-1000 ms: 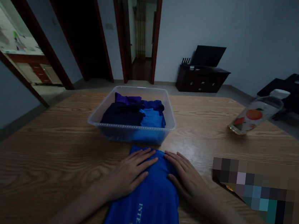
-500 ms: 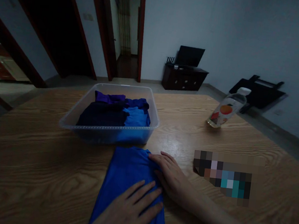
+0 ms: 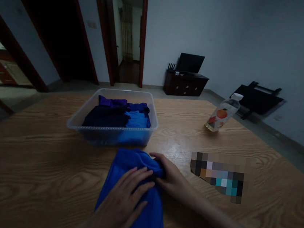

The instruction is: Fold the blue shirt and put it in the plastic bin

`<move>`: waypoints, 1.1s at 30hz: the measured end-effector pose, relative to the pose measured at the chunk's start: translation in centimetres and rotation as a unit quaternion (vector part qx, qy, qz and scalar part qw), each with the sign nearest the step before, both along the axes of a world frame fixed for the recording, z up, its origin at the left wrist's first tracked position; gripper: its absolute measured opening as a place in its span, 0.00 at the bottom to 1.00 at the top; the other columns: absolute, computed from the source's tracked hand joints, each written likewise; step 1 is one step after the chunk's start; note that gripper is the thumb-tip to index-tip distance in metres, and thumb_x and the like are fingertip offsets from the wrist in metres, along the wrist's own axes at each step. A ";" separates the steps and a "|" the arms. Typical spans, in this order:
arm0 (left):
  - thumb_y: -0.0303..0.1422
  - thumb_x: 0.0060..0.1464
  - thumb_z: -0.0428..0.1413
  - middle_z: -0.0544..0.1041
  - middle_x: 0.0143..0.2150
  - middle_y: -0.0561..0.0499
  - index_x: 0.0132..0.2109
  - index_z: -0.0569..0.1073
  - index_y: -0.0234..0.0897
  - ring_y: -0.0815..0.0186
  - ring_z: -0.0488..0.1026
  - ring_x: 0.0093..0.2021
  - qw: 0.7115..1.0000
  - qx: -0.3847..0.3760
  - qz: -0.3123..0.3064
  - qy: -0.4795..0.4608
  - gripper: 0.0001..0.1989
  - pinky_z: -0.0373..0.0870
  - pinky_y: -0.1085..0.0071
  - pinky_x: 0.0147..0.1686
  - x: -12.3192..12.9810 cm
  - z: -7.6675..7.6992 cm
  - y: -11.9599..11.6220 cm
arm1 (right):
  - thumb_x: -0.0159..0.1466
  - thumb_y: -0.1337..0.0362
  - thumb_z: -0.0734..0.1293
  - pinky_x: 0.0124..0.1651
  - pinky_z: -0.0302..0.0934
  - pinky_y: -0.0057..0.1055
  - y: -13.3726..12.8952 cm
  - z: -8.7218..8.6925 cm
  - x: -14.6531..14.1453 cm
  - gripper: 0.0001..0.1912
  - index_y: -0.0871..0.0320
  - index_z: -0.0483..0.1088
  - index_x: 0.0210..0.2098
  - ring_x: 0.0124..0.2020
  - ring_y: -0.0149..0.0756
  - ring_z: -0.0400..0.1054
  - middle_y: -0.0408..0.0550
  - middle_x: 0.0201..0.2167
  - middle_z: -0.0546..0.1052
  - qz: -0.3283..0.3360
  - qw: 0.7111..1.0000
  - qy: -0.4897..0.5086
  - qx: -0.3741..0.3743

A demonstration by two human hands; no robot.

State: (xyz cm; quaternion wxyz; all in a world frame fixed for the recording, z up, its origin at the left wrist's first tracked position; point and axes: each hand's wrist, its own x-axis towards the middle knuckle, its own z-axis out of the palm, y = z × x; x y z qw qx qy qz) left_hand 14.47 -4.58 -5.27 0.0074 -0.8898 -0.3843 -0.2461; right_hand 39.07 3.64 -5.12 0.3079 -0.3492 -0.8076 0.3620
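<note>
A blue folded piece of clothing [image 3: 149, 223] lies lengthwise on the table before me, its far end just short of the clear bin. My left hand [image 3: 122, 196] rests flat on it, fingers stretched out. At the far right corner of the cloth, my right hand [image 3: 171, 176] has its fingers curled round the edge, and the fabric there is bunched and slightly raised. Behind it, the clear plastic bin [image 3: 105, 137] holds folded clothes: a purple piece [image 3: 112, 102], a black one [image 3: 106, 118] and blue ones [image 3: 137, 121].
A drink bottle [image 3: 221, 114] with a white cap stands toward the table's far right. Nearer, a pixelated item [image 3: 217, 176] lies right of my right hand. The wood-grain table [image 3: 40, 152] carries everything. Beyond are a TV [image 3: 190, 63] on a dark cabinet [image 3: 185, 85] and a doorway.
My right hand has gone from lying on the cloth's edge to gripping it, and the far right corner is now bunched up. My left hand has shifted slightly left and forward.
</note>
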 end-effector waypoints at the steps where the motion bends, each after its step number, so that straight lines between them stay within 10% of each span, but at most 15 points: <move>1: 0.31 0.71 0.57 0.63 0.79 0.42 0.75 0.64 0.41 0.53 0.57 0.80 0.999 0.021 0.025 -0.005 0.29 0.64 0.49 0.75 -0.4 0.2 0.3 | 0.67 0.71 0.69 0.65 0.69 0.46 -0.1 0.2 -0.1 0.32 0.52 0.64 0.69 0.63 0.48 0.73 0.55 0.64 0.76 0.013 1.000 0.025 -0.014; 7: 0.37 0.67 0.64 0.50 0.82 0.31 0.80 0.50 0.35 0.42 0.43 0.83 0.994 0.079 0.066 0.044 0.44 0.42 0.33 0.78 -3.9 4.0 2.7 | 0.69 0.72 0.67 0.55 0.72 0.39 -1.6 2.5 -0.5 0.28 0.48 0.67 0.67 0.55 0.45 0.75 0.52 0.56 0.78 0.079 0.996 0.031 0.039; 11: 0.25 0.73 0.51 0.75 0.69 0.43 0.78 0.57 0.41 0.53 0.60 0.78 0.994 0.075 0.013 0.084 0.30 0.36 0.38 0.80 -5.1 5.9 2.3 | 0.73 0.72 0.67 0.53 0.72 0.38 -3.8 4.1 -0.2 0.18 0.49 0.72 0.59 0.52 0.43 0.74 0.52 0.49 0.78 0.167 0.970 -0.036 0.172; 17: 0.26 0.69 0.56 0.82 0.46 0.48 0.62 0.74 0.40 0.56 0.79 0.47 0.993 0.017 0.004 0.117 0.17 0.67 0.49 0.67 -4.0 4.8 -2.6 | 0.72 0.63 0.73 0.62 0.74 0.40 -7.2 4.6 1.9 0.14 0.50 0.73 0.56 0.59 0.46 0.74 0.54 0.54 0.81 0.195 0.942 -0.144 0.233; 21: 0.30 0.59 0.64 0.81 0.57 0.46 0.60 0.76 0.42 0.52 0.77 0.58 0.990 -0.096 0.003 0.107 0.22 0.64 0.49 0.71 -4.1 5.5 -5.3 | 0.75 0.59 0.70 0.65 0.73 0.35 -8.7 3.6 2.8 0.12 0.49 0.75 0.57 0.64 0.43 0.74 0.49 0.62 0.80 0.159 0.927 -0.175 0.293; 27: 0.40 0.53 0.73 0.79 0.66 0.44 0.52 0.79 0.42 0.48 0.75 0.65 0.970 -0.227 0.034 0.084 0.21 0.70 0.55 0.68 -5.9 6.3 -6.3 | 0.80 0.58 0.65 0.83 0.35 0.40 -9.5 2.8 1.8 0.20 0.54 0.71 0.68 0.68 0.34 0.71 0.40 0.68 0.77 0.218 0.862 -0.211 0.406; 30: 0.45 0.52 0.74 0.82 0.55 0.49 0.49 0.78 0.43 0.54 0.79 0.55 0.953 -0.294 0.073 0.018 0.22 0.76 0.63 0.56 -7.0 6.0 -6.3 | 0.79 0.57 0.66 0.83 0.36 0.39 -9.7 2.6 2.0 0.21 0.55 0.71 0.68 0.68 0.35 0.72 0.39 0.66 0.78 0.221 0.876 -0.190 0.384; 33: 0.41 0.72 0.58 0.82 0.49 0.53 0.52 0.77 0.47 0.61 0.79 0.50 0.948 -0.296 0.109 -0.052 0.07 0.73 0.66 0.53 -7.3 5.8 -5.4 | 0.78 0.54 0.67 0.78 0.56 0.37 -10.1 2.1 3.0 0.28 0.49 0.64 0.74 0.70 0.39 0.70 0.42 0.68 0.77 0.187 0.931 -0.142 0.280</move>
